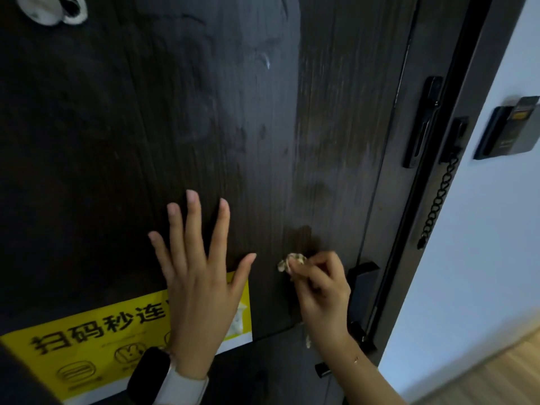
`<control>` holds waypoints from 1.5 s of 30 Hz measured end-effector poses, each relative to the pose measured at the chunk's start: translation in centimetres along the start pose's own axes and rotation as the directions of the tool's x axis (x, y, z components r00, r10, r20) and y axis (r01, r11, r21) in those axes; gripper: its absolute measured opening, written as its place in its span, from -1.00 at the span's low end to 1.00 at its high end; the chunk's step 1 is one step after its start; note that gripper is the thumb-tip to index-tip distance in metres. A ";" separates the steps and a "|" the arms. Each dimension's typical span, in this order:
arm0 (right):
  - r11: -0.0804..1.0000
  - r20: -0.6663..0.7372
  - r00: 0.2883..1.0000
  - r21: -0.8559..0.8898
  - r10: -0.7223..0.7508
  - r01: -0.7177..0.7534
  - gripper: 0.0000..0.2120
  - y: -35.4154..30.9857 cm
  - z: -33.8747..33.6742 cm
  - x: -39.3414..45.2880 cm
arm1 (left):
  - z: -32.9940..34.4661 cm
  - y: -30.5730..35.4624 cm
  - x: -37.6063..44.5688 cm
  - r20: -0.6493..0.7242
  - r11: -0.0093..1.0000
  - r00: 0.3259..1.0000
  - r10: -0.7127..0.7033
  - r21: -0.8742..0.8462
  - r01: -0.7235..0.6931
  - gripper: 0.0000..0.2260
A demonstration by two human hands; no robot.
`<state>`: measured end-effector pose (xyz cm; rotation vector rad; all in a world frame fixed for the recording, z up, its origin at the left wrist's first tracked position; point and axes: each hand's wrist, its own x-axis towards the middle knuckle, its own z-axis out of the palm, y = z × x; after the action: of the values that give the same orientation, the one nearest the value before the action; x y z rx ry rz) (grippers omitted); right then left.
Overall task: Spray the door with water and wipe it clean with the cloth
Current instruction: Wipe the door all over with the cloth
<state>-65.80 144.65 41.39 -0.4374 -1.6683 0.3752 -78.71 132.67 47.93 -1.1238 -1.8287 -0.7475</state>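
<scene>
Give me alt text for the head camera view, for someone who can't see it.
A person's right hand pinches a small wadded cloth against a dark wood-grain door, while the left hand rests flat with fingers spread, partly over a yellow sticker. A security chain hangs at the door's right edge.

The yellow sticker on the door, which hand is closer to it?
Left. The left hand lies flat over the yellow sticker's upper right part; the right hand pinches the cloth off to the sticker's right.

Door dark brown woodgrain; sticker yellow, black print; cloth pale, speckled.
</scene>
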 end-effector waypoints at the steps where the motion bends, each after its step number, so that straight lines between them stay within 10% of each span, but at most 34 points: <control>1: 1.000 0.011 1.000 0.006 0.010 -0.010 -0.87 -0.7 -0.2 1.1 | 0.2 -0.2 -0.1 0.005 1.000 1.000 0.005 0.016 -0.005 -0.23; 10: 0.992 -0.202 0.973 0.036 -0.112 0.121 -0.86 -4.3 1.0 7.7 | -0.2 -0.8 -0.1 0.045 0.998 0.998 0.048 0.025 -0.049 -0.20; 20: 1.000 0.028 0.999 0.009 0.017 -0.018 -0.79 0.3 1.8 -5.1 | 0.0 -1.3 -2.5 0.112 0.997 0.993 0.039 0.062 -0.046 -0.16; 27: 0.996 -0.177 0.984 0.076 -0.033 0.047 -0.85 -3.6 3.5 1.6 | 0.3 -1.8 -2.6 0.096 0.998 0.994 0.053 0.031 -0.056 -0.19; 35: 0.999 0.055 0.998 0.046 0.001 -0.004 -0.83 -0.3 3.6 -8.3 | 0.3 -1.9 -2.6 0.108 0.997 0.993 0.055 0.045 -0.060 -0.20; 45: 0.992 -0.104 0.989 0.046 -0.109 0.114 -0.70 -1.7 3.6 -2.9 | -0.2 -1.2 -2.8 0.115 0.999 0.993 0.021 0.044 -0.026 -0.27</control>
<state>-69.15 141.75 39.15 -0.3179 -1.5729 0.3073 -79.04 130.91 45.51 -1.1783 -1.9147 -0.6362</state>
